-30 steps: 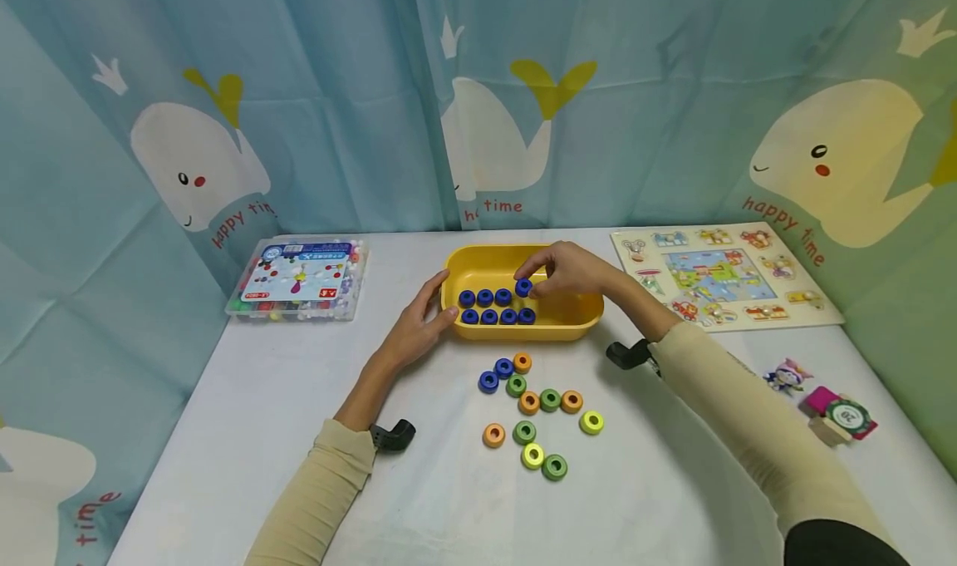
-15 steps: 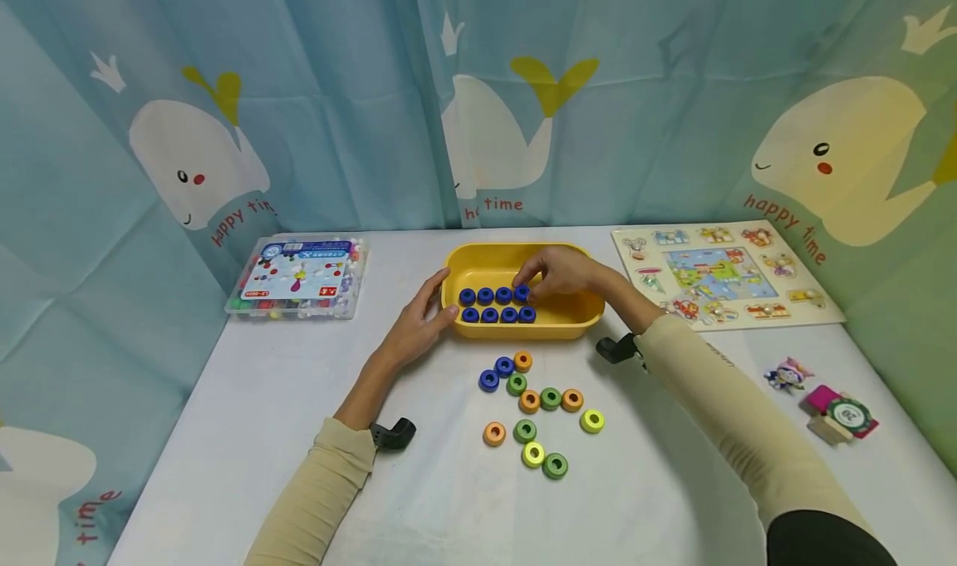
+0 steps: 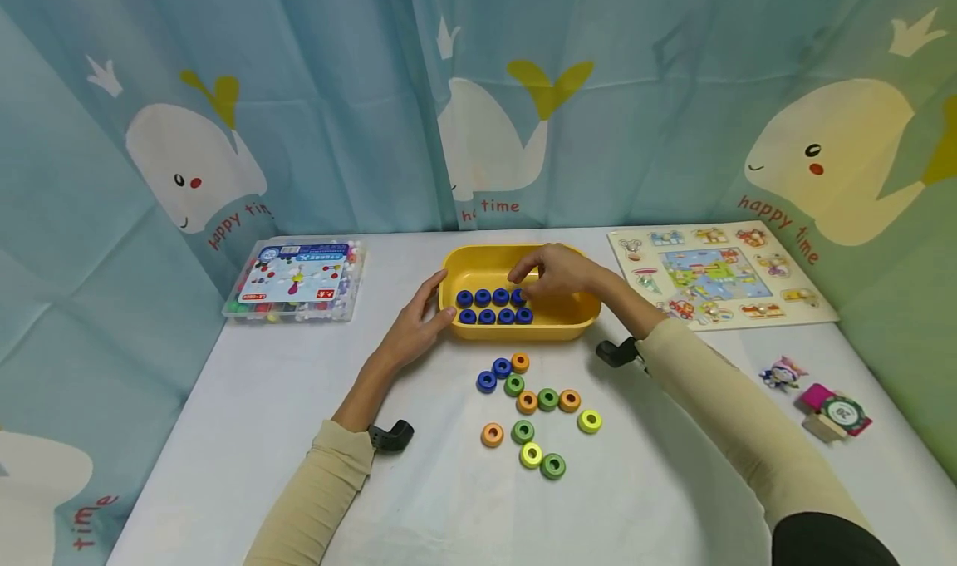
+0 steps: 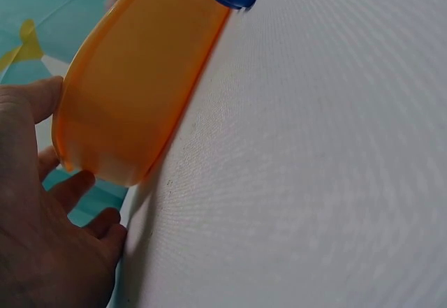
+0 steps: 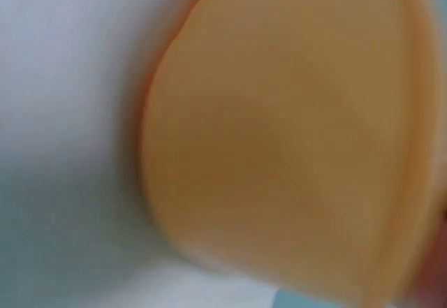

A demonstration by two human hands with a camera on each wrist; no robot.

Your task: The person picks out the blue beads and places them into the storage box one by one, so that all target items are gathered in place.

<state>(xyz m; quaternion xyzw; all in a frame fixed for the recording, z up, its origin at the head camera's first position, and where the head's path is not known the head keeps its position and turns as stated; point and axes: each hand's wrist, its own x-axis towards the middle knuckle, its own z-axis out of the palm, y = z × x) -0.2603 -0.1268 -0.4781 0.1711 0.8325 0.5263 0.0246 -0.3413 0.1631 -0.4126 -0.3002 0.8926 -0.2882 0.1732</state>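
A yellow tray stands on the table, with blue ring beads lined up in two rows in its left part. My left hand holds the tray's left end, thumb over the near rim and fingers along the outside; the left wrist view shows the thumb at the rim. Inside the tray, my right hand hovers at the right end of the back row, index finger and thumb parted just above the last blue bead. The right wrist view is blurred and mostly filled by the tray's outer wall.
Loose ring beads lie in front of the tray: blue, orange, green and yellow. A clear bead box is back left, a puzzle board back right. A small figurine and blocks lie right.
My right hand has lowered a pinched blue bead into the right end of the back row and its fingers have now come off it. The left hand stays at the tray.
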